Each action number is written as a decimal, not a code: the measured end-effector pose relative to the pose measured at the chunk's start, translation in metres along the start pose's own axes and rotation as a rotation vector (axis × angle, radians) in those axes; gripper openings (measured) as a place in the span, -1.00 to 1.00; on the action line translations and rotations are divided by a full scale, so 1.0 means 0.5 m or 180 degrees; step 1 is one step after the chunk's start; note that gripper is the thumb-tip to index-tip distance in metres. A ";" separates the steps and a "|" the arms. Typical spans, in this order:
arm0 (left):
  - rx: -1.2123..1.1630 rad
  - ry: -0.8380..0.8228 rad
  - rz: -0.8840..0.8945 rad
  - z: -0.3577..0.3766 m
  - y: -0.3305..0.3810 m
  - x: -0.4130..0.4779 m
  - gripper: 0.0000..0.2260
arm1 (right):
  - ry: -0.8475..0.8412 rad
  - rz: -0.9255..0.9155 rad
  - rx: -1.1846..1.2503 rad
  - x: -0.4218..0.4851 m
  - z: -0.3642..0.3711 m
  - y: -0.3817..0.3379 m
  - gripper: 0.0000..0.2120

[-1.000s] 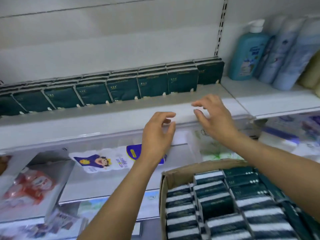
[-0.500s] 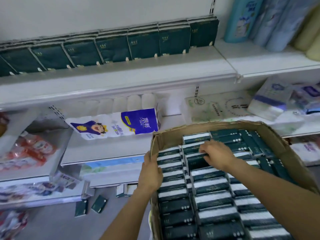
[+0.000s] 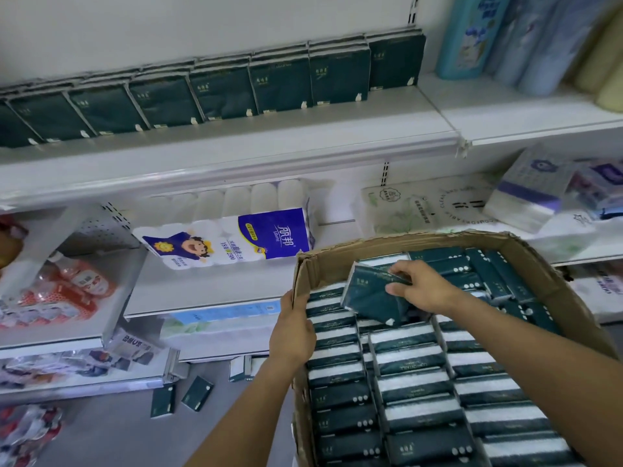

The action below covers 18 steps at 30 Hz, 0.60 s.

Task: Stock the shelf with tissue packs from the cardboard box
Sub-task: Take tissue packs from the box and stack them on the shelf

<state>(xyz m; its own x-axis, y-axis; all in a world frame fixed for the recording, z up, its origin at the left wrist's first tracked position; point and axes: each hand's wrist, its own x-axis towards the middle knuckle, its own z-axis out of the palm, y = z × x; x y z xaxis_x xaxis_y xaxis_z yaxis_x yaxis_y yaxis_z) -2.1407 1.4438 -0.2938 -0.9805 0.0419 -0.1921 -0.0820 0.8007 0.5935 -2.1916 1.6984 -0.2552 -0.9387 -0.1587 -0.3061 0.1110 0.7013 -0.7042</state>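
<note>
At the upper right, 1 teal bottle (image 3: 472, 35) stands on a white shelf board (image 3: 505, 109), with blurred blue bottles (image 3: 539, 38) just beside it and pale yellow ones (image 3: 603, 62) at the frame edge. On the lower shelf (image 3: 202, 291) a long pack of toilet rolls (image 3: 215, 210) lies on its side, bearing a blue label (image 3: 273, 230) and a cartoon face (image 3: 195, 247). To its right lie a white pack with green print (image 3: 394, 210), 1 with circular lettering (image 3: 462, 203), and a tilted pack with a purple band (image 3: 526, 187). At the left, a perforated metal divider (image 3: 97, 227) leans over red-printed packs (image 3: 67, 291). More red packs (image 3: 27, 429) lie blurred at the bottom left.
</note>
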 end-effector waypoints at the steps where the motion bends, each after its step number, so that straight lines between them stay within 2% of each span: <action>1: 0.0014 0.0007 -0.0013 0.000 0.000 0.000 -0.47 | -0.0018 0.0009 0.0335 -0.002 -0.009 -0.011 -0.90; 4: 0.0108 0.0064 0.0052 0.001 0.000 0.000 -0.49 | -0.0090 0.0063 0.0880 -0.008 -0.034 -0.035 -0.89; 9: 0.0308 0.0205 0.0225 -0.016 0.001 0.002 -0.52 | -0.0060 -0.0103 0.0979 -0.014 -0.082 -0.066 -0.87; 14: -0.0106 0.0806 0.0952 -0.089 0.073 0.048 -0.60 | -0.0073 -0.0246 0.1105 -0.010 -0.172 -0.126 -0.86; 18: -0.0373 0.1356 0.1496 -0.191 0.180 0.130 -0.66 | 0.0443 -0.0607 0.1519 0.021 -0.288 -0.202 -0.79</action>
<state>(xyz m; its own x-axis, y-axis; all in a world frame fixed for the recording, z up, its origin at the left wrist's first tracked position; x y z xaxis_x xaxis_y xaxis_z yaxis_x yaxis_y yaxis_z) -2.2289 1.4614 -0.1783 -0.8996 0.1119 0.4221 0.3781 0.6831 0.6248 -2.2598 1.7261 -0.0949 -0.9876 -0.1359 -0.0791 0.0399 0.2696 -0.9622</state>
